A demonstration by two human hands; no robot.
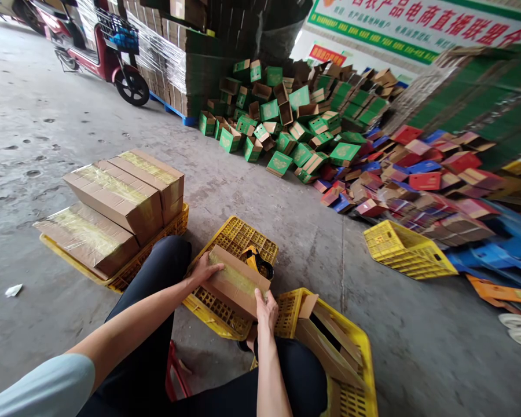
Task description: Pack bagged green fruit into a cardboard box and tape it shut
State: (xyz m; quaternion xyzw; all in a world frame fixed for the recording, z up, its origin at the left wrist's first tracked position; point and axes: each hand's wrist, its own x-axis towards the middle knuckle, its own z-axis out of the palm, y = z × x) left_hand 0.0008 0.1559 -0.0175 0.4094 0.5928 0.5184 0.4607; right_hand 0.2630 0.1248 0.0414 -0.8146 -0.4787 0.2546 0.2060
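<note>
Left hand [206, 268]: clasping the left end of the long brown cardboard box [235, 285]
Right hand [265, 308]: clasping its right end
Box: over the gridded yellow plastic crate [213, 317], long axis slanting far left to near right (clear yellowish tape [239, 278] runs lengthwise)
Beyond: yellow-and-black tape dispenser [255, 259]

Head-worn view, facing forward, angled down

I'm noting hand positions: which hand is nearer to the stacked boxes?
Left. The left hand is at the end of the held box nearer the stacked boxes, apart from them; the right hand is at its opposite end, farther away.
</note>
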